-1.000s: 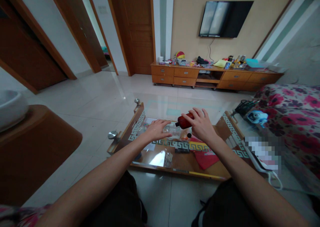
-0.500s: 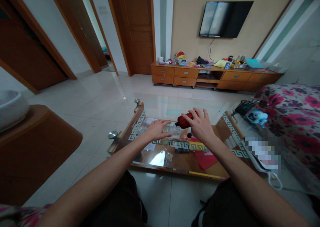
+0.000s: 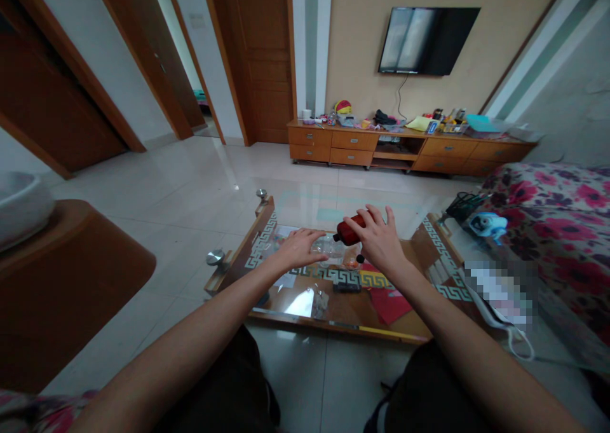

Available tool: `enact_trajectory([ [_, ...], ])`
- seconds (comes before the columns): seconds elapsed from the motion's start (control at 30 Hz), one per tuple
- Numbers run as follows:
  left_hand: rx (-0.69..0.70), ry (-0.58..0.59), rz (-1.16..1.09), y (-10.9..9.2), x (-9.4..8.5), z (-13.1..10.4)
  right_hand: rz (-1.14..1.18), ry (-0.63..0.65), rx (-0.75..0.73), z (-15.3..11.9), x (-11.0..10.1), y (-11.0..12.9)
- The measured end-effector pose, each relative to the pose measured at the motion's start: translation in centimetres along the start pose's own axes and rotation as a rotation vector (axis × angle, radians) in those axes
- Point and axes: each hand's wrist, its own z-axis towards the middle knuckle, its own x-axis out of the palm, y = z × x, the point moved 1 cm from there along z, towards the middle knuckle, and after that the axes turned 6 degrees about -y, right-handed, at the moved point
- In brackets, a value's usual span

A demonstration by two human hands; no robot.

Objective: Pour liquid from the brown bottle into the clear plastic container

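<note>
My right hand [image 3: 380, 234] holds a small red-brown bottle [image 3: 349, 231], tilted so that its dark neck points left toward my other hand. Below it, near the wrist, a small round black cap [image 3: 360, 259] shows; what supports it is unclear. My left hand [image 3: 301, 247] is open, thumb and fingers apart, with a transparent object [image 3: 330, 250] showing beside and behind it. Both hands are over the glass-topped coffee table [image 3: 305, 318], which has a patterned border.
A red item [image 3: 391, 304] and a dark object [image 3: 347, 287] show through the glass. At the right are a blue-white object [image 3: 488, 225], a pen holder [image 3: 461, 205] and a white strap [image 3: 521, 347]. A cluttered cabinet [image 3: 352, 142] stands along the far wall.
The view has shifted very slightly. The bottle, the cap and both hands keep nearly the same places.
</note>
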Motion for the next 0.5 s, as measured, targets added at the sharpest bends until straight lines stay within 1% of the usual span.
enact_trajectory([
  [0.3,0.012,-0.008,-0.018,0.1,0.0,-0.1,-0.002,-0.027,-0.04,0.7,-0.4,0.5],
  [0.5,0.022,-0.021,-0.016,0.1,-0.2,-0.3,0.037,-0.057,-0.069,1.1,0.3,0.6],
])
